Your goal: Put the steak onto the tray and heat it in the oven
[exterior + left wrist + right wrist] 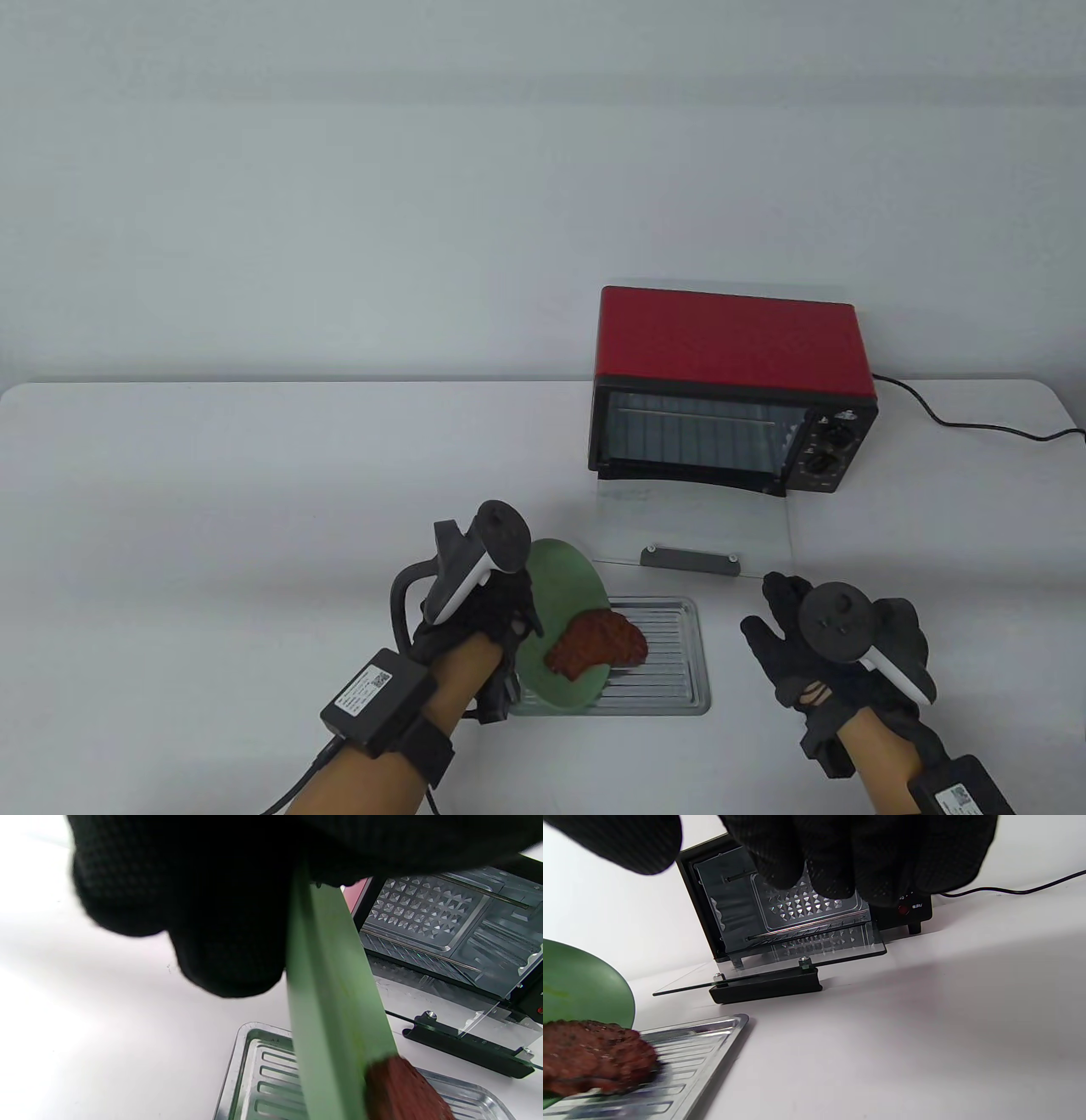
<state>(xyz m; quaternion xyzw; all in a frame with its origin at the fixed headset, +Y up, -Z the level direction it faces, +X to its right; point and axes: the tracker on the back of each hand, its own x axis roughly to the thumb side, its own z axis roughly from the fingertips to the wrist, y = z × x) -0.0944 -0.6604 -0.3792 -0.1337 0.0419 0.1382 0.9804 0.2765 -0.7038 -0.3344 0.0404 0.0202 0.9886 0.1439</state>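
Note:
My left hand (488, 624) grips a green plate (556, 586) by its left rim and tilts it steeply over the metal tray (670, 679). A reddish-brown steak (596, 645) slides off the plate's lower edge, partly over the tray. In the left wrist view the plate (335, 1005) runs edge-on past my gloved fingers (229, 955), with the steak (398, 1090) at its lower end. My right hand (802, 641) hovers to the right of the tray, fingers relaxed, holding nothing. In the right wrist view the steak (594, 1054) hangs over the tray (695, 1052).
A red toaster oven (730, 390) stands at the back right, its glass door (691, 531) folded down flat toward the tray. Its black power cord (976, 420) trails right across the white table (212, 509).

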